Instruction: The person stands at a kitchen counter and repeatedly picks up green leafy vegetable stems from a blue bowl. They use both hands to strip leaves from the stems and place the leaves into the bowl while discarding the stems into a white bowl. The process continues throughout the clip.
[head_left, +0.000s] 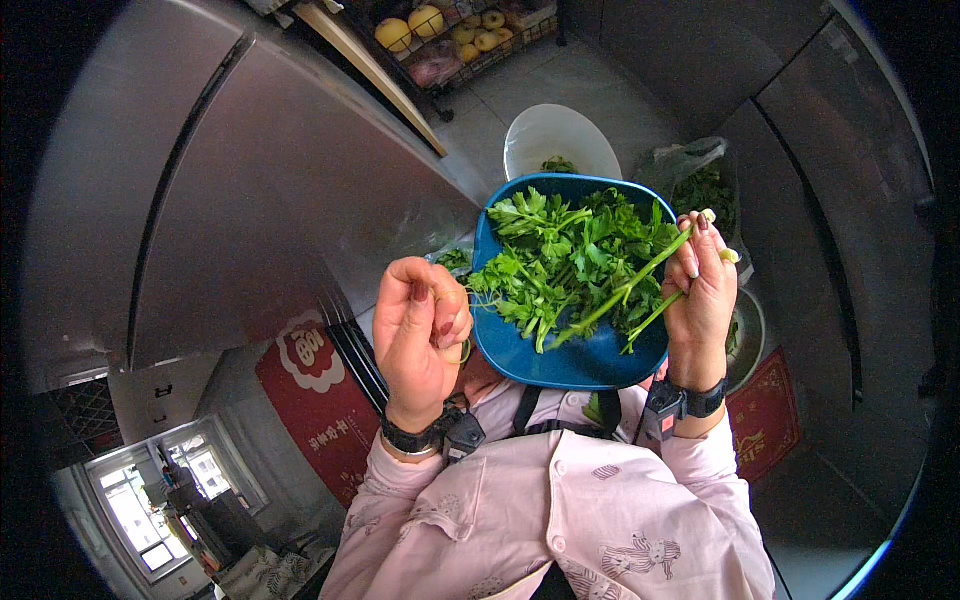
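Observation:
A blue plastic basin (517, 367) sits in front of my torso, heaped with leafy celery (562, 255). On the right, my right hand (701, 292) pinches two green celery stalks (630, 289) near their pale cut ends, the stalks slanting down over the basin. Off the basin's left rim, my left hand (424, 330) is closed with thumb against fingers. Thin pale-green strands (484, 298) trail from its fingers towards the leaves.
Beyond the basin stands a white bin (562, 135) with greens inside. Right of it, a plastic bag (701, 180) holds more greens. A metal bowl (750, 337) is partly hidden behind my right wrist. A wire rack (487, 52) of fruit, a large cabinet-like panel (300, 150) and red mats (315, 405) surround me.

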